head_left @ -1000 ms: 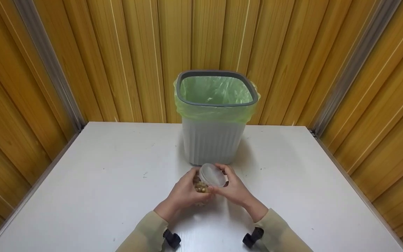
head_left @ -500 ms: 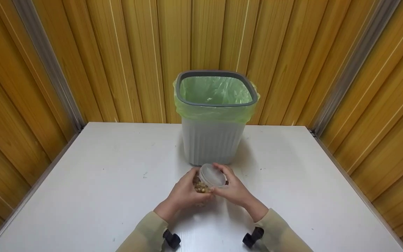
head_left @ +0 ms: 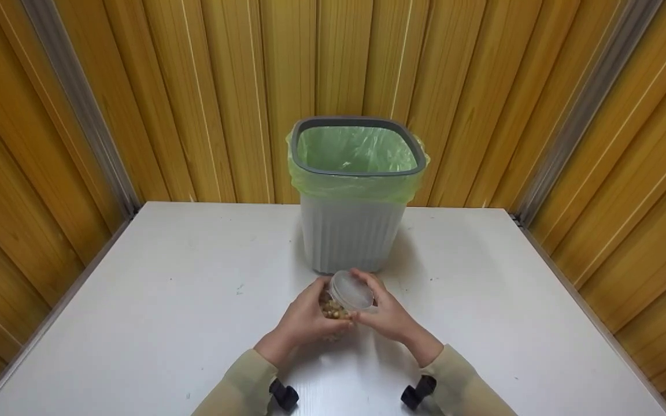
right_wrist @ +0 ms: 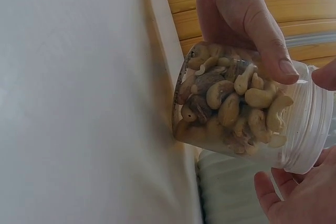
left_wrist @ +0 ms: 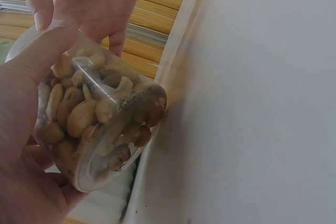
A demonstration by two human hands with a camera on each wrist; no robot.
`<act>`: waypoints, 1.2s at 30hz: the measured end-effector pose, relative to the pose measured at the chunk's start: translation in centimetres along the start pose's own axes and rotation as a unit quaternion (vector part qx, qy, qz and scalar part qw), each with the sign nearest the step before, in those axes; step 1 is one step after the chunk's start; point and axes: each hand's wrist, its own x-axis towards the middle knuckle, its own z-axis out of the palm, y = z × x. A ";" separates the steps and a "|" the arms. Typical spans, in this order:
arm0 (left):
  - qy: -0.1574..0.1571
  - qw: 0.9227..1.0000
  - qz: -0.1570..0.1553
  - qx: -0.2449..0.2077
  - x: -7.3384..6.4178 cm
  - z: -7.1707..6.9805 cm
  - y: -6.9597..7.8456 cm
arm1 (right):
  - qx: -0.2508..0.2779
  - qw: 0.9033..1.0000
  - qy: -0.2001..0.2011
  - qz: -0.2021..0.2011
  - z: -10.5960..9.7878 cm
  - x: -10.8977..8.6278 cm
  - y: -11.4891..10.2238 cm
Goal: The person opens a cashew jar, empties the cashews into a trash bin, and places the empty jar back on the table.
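A clear plastic jar (right_wrist: 231, 103) packed with mixed nuts, cashews among them, is held between both hands in front of the bin. My left hand (head_left: 304, 318) wraps round the jar's body, its thumb along the near side. At the other end, my right hand (head_left: 388, 315) grips the translucent lid (head_left: 351, 290) by the rim with thumb and fingers. The lid sits on the jar's mouth, and the jar leans with that end toward the right hand. In the left wrist view, the jar's base (left_wrist: 123, 145) appears close over the table.
Just beyond the hands stands a grey ribbed trash bin (head_left: 350, 231), lined with a green bag (head_left: 362, 188) under a dark grey rim. The white table (head_left: 194, 300) meets wood-patterned walls (head_left: 223, 98) at the back and sides.
The right hand's fingers have shifted slightly round the lid's rim. The left hand keeps its hold on the jar in nearly the same place.
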 end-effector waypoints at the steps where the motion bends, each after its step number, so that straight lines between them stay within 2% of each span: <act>1: 0.000 1.000 0.001 0.000 0.0 0.0 0.0 | -0.002 1.000 -0.002 0.000 0.0 0.0 0.0; 7: -0.002 1.000 0.004 -0.004 0.0 0.0 -0.1 | -0.008 1.000 -0.007 0.005 0.1 -0.1 0.0; 12: -0.002 1.000 0.002 -0.008 0.0 0.0 0.0 | -0.011 0.999 0.027 0.042 0.3 0.0 -0.1; 15: -0.001 1.000 0.001 -0.006 0.0 0.0 0.0 | -0.013 0.998 0.047 0.049 0.4 0.1 -0.1; 25: -0.002 1.000 -0.004 -0.007 0.0 -0.1 0.1 | 0.006 0.998 0.053 0.047 0.4 0.1 -0.2; 36: 0.002 1.000 -0.004 -0.007 0.1 0.0 0.0 | 0.002 0.999 0.032 0.011 0.3 0.0 0.0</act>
